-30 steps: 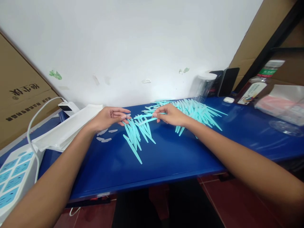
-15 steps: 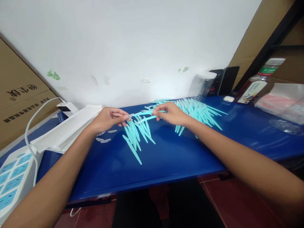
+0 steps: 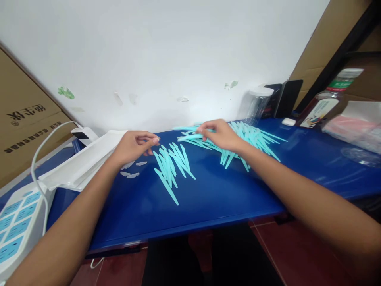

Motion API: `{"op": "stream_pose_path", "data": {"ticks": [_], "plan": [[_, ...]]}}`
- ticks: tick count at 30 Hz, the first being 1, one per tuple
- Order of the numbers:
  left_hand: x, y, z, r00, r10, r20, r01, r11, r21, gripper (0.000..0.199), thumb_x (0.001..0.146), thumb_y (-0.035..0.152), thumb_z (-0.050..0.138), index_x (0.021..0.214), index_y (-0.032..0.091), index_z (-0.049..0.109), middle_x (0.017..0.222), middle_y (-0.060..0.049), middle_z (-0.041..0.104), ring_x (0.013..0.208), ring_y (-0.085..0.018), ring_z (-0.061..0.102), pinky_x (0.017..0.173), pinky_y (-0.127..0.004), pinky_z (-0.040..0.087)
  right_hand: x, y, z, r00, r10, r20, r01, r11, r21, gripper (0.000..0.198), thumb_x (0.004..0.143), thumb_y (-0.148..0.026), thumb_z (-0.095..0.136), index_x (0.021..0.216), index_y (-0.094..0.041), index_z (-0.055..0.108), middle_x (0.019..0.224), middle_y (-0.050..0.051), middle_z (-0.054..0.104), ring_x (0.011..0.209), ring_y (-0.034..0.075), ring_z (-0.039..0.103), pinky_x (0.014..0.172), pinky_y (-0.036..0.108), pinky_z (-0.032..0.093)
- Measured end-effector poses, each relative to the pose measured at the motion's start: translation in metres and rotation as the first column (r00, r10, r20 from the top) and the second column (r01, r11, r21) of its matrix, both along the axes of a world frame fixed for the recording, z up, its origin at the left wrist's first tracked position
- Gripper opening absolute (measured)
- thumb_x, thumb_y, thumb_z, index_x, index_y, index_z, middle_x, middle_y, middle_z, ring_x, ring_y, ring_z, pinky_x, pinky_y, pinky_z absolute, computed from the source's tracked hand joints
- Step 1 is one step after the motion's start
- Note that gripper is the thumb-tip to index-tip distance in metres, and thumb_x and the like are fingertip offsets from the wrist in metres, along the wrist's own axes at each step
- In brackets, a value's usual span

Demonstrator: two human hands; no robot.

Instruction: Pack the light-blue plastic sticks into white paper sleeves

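My right hand (image 3: 219, 134) is closed around a turquoise eyebrow razor (image 3: 189, 137), whose pale end points left; a second one may be in the same grip. Some blur lies on those fingers. Thumb and forefinger of my left hand (image 3: 137, 146) are pinched together; anything between them is too small to make out. Just below that hand, several clear blade caps (image 3: 133, 174) lie on the blue table (image 3: 208, 198). A small group of turquoise razors (image 3: 169, 167) is fanned out between my hands. Under and beyond my right hand spreads a larger razor pile (image 3: 253, 139).
White plastic bags (image 3: 86, 159) and a power strip (image 3: 20, 222) with a cable are at the left. Along the back right stand a clear jar (image 3: 257, 105), a phone (image 3: 288, 99), a white earbud case (image 3: 288, 122), a bottle (image 3: 321, 105) and a pink-filled bag (image 3: 354, 125).
My hands have come apart: the razor end that met the clear piece at my left fingertips has moved right with my right hand. My left hand has shifted slightly left.
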State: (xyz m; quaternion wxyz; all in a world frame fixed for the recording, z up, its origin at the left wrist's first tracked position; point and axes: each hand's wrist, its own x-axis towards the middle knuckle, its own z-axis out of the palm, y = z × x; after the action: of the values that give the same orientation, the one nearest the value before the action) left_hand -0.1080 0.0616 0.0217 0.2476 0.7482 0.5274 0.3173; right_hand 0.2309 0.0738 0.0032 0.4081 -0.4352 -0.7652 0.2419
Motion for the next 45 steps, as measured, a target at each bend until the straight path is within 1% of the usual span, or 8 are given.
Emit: {"op": "stream_pose_path", "data": {"ticks": [5,12,16,19,23,30,38,45], "plan": [[-0.054,0.018,0.008,0.895,-0.155,-0.419,0.057,0.97,-0.238,0.041,0.06,0.059,0.092,0.084,0.027,0.084,0.064,-0.003,0.07,0.057,-0.02,0.063,0.051,-0.029,0.044,0.039,0.03,-0.003,0.846,-0.445,0.295,0.434,0.895,0.105,0.025,0.098,-0.032,0.061,0.093,-0.016,0.08,0.088,0.011,0.079,0.088,0.026,0.07,0.082,0.035,0.048],[-0.06,0.019,0.007,0.86,-0.242,-0.45,0.064,0.925,-0.375,0.038,0.062,0.062,0.088,0.076,0.027,0.082,0.07,-0.004,0.072,0.066,-0.022,0.063,0.059,-0.029,0.044,0.027,0.015,-0.01,0.697,-0.511,0.503,0.386,0.859,0.338,0.026,0.098,-0.033,0.061,0.101,-0.014,0.079,0.108,0.019,0.075,0.112,0.036,0.06,0.091,0.043,0.045],[-0.047,0.018,0.004,0.883,-0.234,-0.407,0.116,0.949,-0.294,0.04,0.071,0.064,0.084,0.079,0.024,0.079,0.073,-0.004,0.073,0.068,-0.021,0.063,0.061,-0.029,0.043,-0.016,-0.019,-0.008,0.865,-0.238,0.441,0.208,0.971,0.116,0.038,0.099,-0.053,0.06,0.09,-0.019,0.074,0.094,0.01,0.075,0.082,0.024,0.065,0.07,0.035,0.044],[-0.034,0.016,0.002,0.923,-0.187,-0.337,0.14,0.977,-0.16,0.041,0.08,0.064,0.077,0.087,0.023,0.078,0.077,-0.004,0.074,0.069,-0.019,0.063,0.063,-0.028,0.046,-0.046,-0.041,-0.014,0.869,-0.07,0.49,0.108,0.993,-0.05,0.049,0.092,-0.068,0.065,0.086,-0.02,0.07,0.088,0.01,0.074,0.074,0.023,0.064,0.061,0.033,0.041],[-0.019,0.01,0.002,0.959,-0.154,-0.237,0.139,0.987,-0.078,0.04,0.087,0.062,0.073,0.09,0.022,0.076,0.081,-0.004,0.075,0.071,-0.018,0.065,0.066,-0.028,0.05,-0.061,-0.049,-0.021,0.846,-0.057,0.53,0.096,0.994,-0.047,0.048,0.087,-0.067,0.071,0.091,-0.019,0.067,0.095,0.012,0.073,0.077,0.024,0.065,0.059,0.033,0.038],[-0.017,0.009,0.0,0.992,-0.075,-0.104,0.068,0.996,-0.064,0.043,0.085,0.064,0.076,0.086,0.021,0.072,0.079,-0.007,0.073,0.069,-0.02,0.07,0.061,-0.029,0.055,-0.051,-0.043,-0.019,0.872,0.033,0.488,0.054,0.985,-0.163,0.028,0.091,-0.038,0.07,0.068,-0.023,0.061,0.057,0.003,0.06,0.055,0.019,0.055,0.055,0.034,0.032],[-0.018,0.012,-0.003,0.999,-0.031,-0.016,0.029,0.996,-0.087,0.047,0.081,0.065,0.08,0.09,0.02,0.071,0.082,-0.009,0.076,0.068,-0.02,0.071,0.059,-0.029,0.056,-0.041,-0.04,-0.011,0.782,0.121,0.611,0.014,0.977,-0.212,0.038,0.099,-0.036,0.063,0.066,-0.023,0.051,0.06,0.004,0.056,0.055,0.019,0.048,0.056,0.035,0.027],[-0.022,0.015,-0.008,1.0,-0.02,-0.001,0.02,0.997,-0.08,0.047,0.087,0.066,0.075,0.094,0.02,0.068,0.085,-0.009,0.077,0.068,-0.019,0.07,0.059,-0.029,0.055,-0.024,-0.03,-0.011,0.849,0.083,0.521,0.041,0.974,-0.222,0.023,0.102,-0.035,0.062,0.084,-0.022,0.055,0.089,0.01,0.073,0.077,0.024,0.063,0.064,0.033,0.035]]}}
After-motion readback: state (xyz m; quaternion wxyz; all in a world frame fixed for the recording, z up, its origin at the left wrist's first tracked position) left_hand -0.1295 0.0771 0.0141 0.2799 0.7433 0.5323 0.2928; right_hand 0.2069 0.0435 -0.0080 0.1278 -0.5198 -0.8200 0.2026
